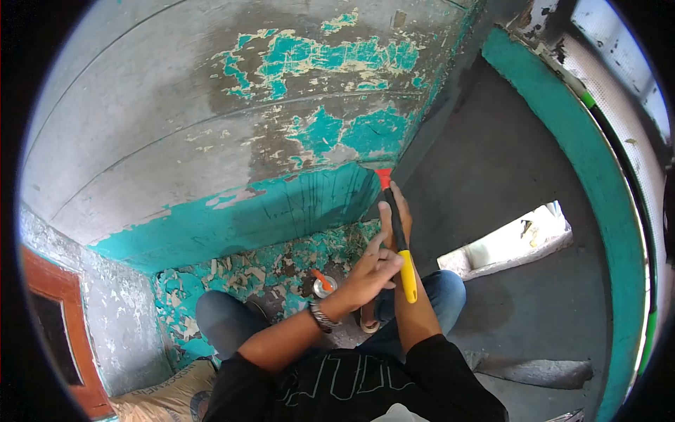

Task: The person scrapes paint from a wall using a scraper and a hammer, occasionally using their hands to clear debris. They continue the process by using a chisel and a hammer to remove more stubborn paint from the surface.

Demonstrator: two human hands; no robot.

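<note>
A long scraper [396, 216] has a red head, a black shaft and a yellow handle end. Its blade meets the wall at the lower edge of a turquoise paint patch [376, 131]. My right hand [401, 214] is wrapped round the black shaft near the head, its fingers partly hidden behind it. Lower down, my left hand [376, 272] lies against the shaft by the yellow end, its fingers partly spread; whether it grips the tool is unclear. Bare grey wall [162, 133] surrounds the peeling patches.
Paint flakes [232, 278] cover the floor below the wall. Between my knees stands a can [325, 286] with an orange-handled tool. A paper sack [172, 394] lies bottom left. To the right are a dark wall [485, 155] with a bright opening and a curved turquoise edge [587, 169].
</note>
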